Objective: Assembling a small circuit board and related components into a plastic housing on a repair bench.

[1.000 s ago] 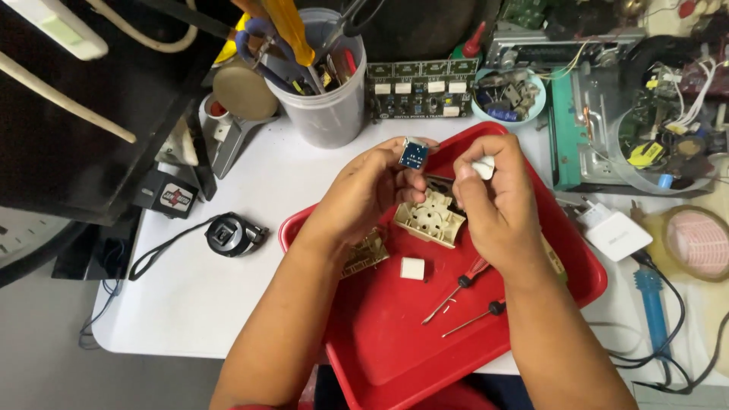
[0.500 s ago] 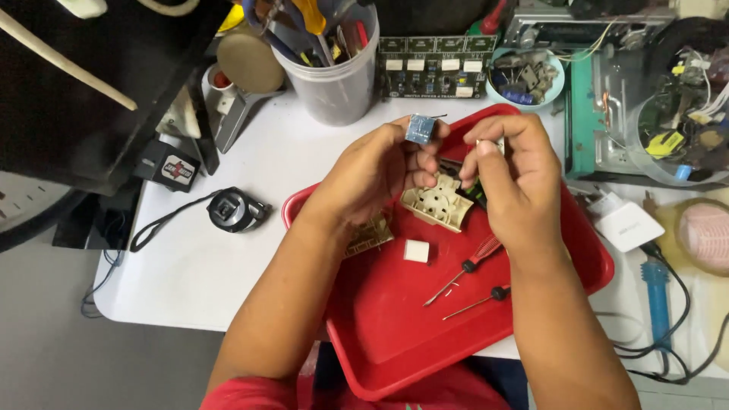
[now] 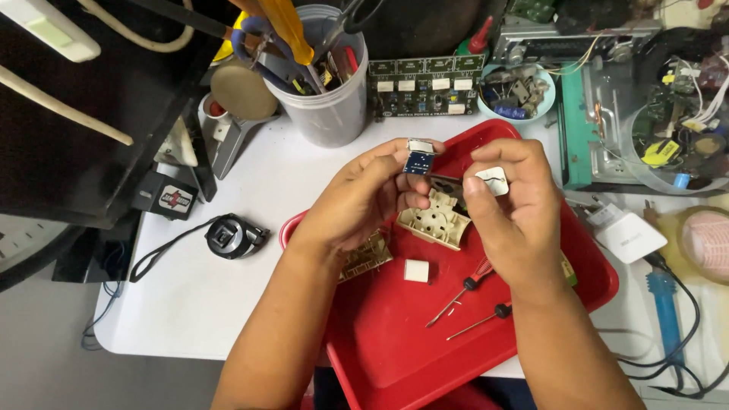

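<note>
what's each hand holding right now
Left hand: closed on a small blue circuit board.
Right hand: pinching a small white plastic piece.

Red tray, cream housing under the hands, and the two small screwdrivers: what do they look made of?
Red tray: likely moulded plastic, smooth with a soft sheen and rounded rim. Cream housing: seemingly matte, yellowed plastic with moulded round holes. Two small screwdrivers: thin grey shafts that look like metal; handles, one red and one dark, probably plastic.

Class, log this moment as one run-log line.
left hand: holds small blue module | right hand: pinches white piece | below: red tray
</note>
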